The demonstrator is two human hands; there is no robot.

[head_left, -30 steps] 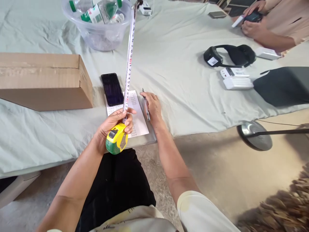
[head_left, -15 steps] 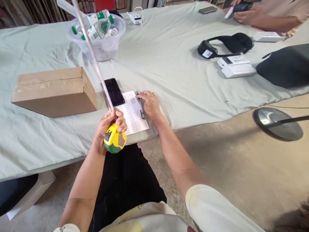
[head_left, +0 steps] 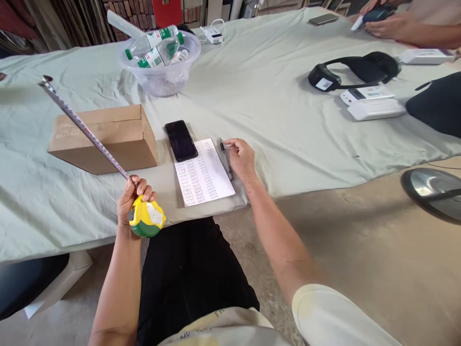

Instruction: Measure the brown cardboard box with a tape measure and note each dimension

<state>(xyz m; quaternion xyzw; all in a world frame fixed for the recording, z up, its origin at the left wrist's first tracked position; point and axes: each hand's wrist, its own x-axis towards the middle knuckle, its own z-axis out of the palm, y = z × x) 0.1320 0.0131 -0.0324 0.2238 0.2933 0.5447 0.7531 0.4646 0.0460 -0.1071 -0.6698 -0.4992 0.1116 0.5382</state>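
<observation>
My left hand (head_left: 135, 197) is closed around a yellow and green tape measure (head_left: 148, 218) at the table's front edge. Its metal blade (head_left: 88, 132) sticks out stiffly up and left, passing in front of the cardboard box (head_left: 104, 139), with the hooked end in the air. My right hand (head_left: 242, 157) rests on the cloth with its index finger reaching to the top of a black pen (head_left: 226, 159); whether it touches is hard to tell. Left of the pen lies a sheet of paper (head_left: 207, 175) with handwritten columns. A black phone (head_left: 181, 141) overlaps the sheet's upper left corner.
A clear plastic tub (head_left: 162, 81) of bottles stands at the back. Toward the right are a black headset (head_left: 326, 79), white devices (head_left: 376, 108) and a dark bag-like object (head_left: 439, 105). Another person's hands (head_left: 387, 24) hold a dark object at the far right.
My left hand has moved left with the tape measure, and the blade now slants further left, off the phone and paper. My right hand's fingers have drawn in beside the pen. The view has shifted.
</observation>
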